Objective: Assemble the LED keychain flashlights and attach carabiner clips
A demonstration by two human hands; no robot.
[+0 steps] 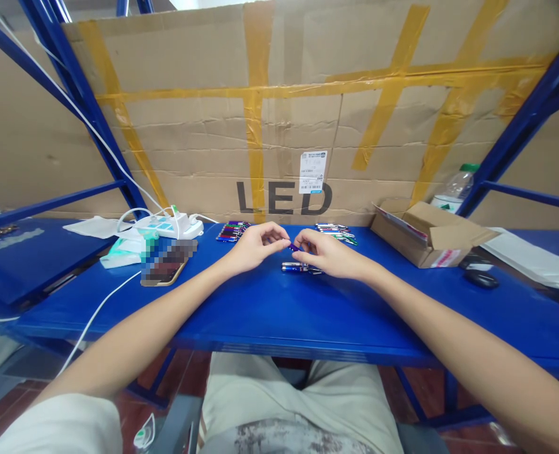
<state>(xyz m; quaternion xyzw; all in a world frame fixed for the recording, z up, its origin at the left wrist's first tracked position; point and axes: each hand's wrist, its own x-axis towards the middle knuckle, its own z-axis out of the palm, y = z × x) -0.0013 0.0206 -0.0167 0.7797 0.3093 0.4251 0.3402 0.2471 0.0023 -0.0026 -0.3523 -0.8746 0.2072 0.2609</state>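
Between my two hands is a small dark blue pen part (293, 248), pinched at its left end by my left hand (260, 244) and at its right end by my right hand (323, 252). Just below them on the blue table lie a few blue and silver pens (295, 267), partly covered by my right hand. Behind my left hand sits a row of coloured pens (230, 231). Another group of pens (336, 233) lies behind my right hand.
At the left are a phone (168, 263), a white power strip (166, 225) with cables and a green-white packet (130, 247). An open cardboard box (423, 233), a black mouse (481, 279) and a plastic bottle (455, 188) stand right. A cardboard sheet (189, 139) rises behind.
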